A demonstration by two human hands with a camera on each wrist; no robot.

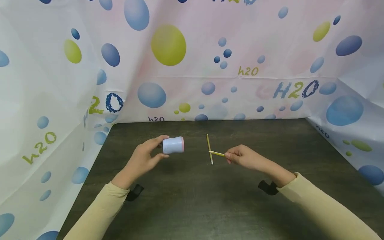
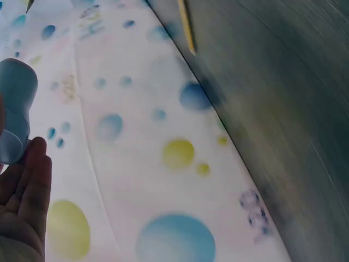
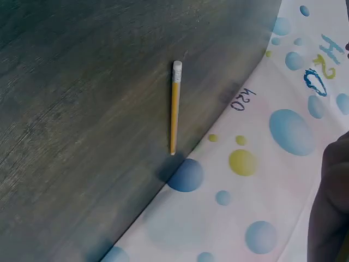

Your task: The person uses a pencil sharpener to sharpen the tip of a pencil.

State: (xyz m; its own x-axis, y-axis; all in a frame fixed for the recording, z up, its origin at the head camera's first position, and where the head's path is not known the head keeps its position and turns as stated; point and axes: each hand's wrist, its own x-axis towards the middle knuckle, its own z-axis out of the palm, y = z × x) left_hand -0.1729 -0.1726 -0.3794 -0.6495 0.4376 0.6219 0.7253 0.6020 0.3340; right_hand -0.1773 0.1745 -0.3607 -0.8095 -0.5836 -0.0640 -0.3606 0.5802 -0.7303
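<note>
My left hand point(image 1: 144, 158) holds a small pale lavender, waisted cylinder point(image 1: 173, 145) with a pink end, gripped between thumb and fingers above the table. The cylinder lies sideways, its pink end facing right. In the left wrist view the same cylinder point(image 2: 16, 103) looks bluish, beside the fingers point(image 2: 35, 185). My right hand point(image 1: 244, 157) pinches a yellow pencil point(image 1: 218, 153), its tip pointing left toward the cylinder. A second yellow pencil point(image 1: 209, 143) rests on the table behind that tip, its white eraser point(image 3: 177, 65) toward me. The right wrist view does not clearly show the held pencil.
The dark wooden table point(image 1: 186, 200) spans the space below both hands. A white sheet point(image 1: 192, 73) printed with blue and green bubbles and "H2O" stands at the back and both sides. Black straps point(image 1: 268, 187) hang by both wrists.
</note>
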